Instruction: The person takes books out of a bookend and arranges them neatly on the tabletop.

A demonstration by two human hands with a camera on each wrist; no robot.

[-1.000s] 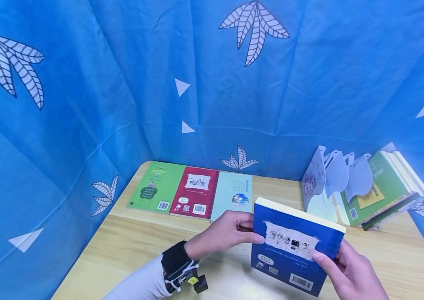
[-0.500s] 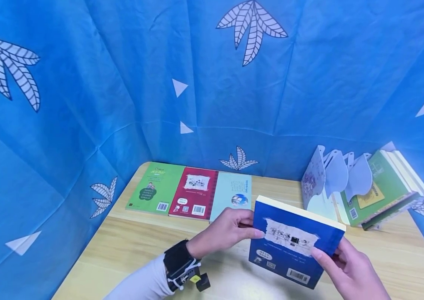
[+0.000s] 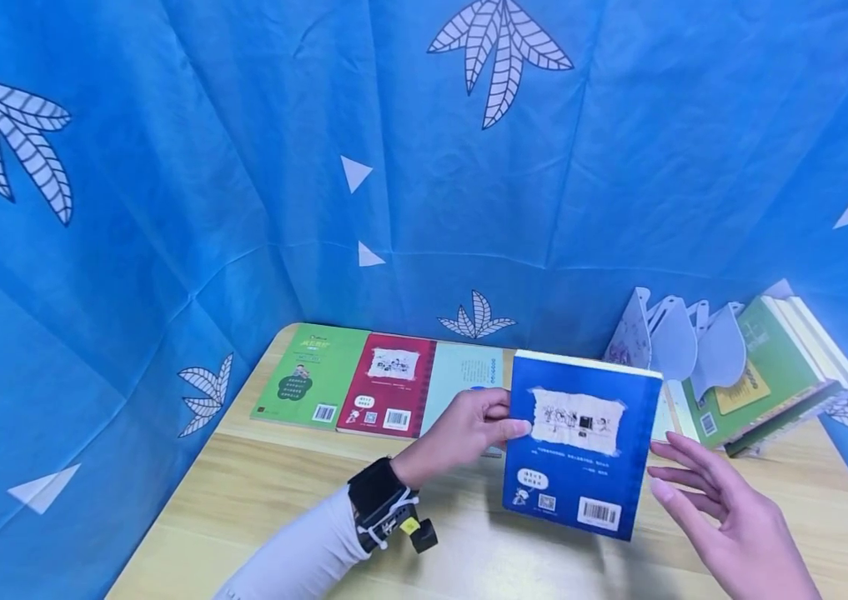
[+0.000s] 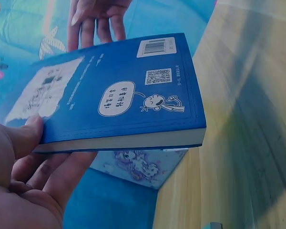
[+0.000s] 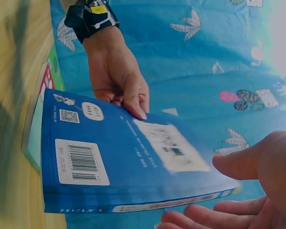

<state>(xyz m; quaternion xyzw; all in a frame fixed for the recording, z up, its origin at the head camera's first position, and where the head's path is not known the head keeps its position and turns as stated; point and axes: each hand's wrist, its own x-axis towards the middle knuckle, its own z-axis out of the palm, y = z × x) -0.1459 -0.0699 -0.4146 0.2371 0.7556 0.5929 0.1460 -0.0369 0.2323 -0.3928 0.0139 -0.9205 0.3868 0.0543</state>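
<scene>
we note the left hand (image 3: 464, 437) pinching the blue book (image 3: 581, 467) near upright above the table (image 3: 281, 492), the right hand (image 3: 731, 517) loosely spread by its spine, contact unclear. we judge the work partway: three flat books (image 3: 393, 396) in a row, leaning books (image 3: 757, 350) at the rack (image 3: 674, 346), this one unplaced.

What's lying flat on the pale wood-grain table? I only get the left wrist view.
Observer: Head view shows three rectangular books in a row: a green book, a red book and a pale blue book.
Operator: Which edge of the held blue rectangular book faces the right hand?
Observer: Its lettered spine, per the right wrist view.
Operator: What's that white cartoon-printed panel part of?
Observer: A white rack with curved dividers, seen in the head view.
</scene>
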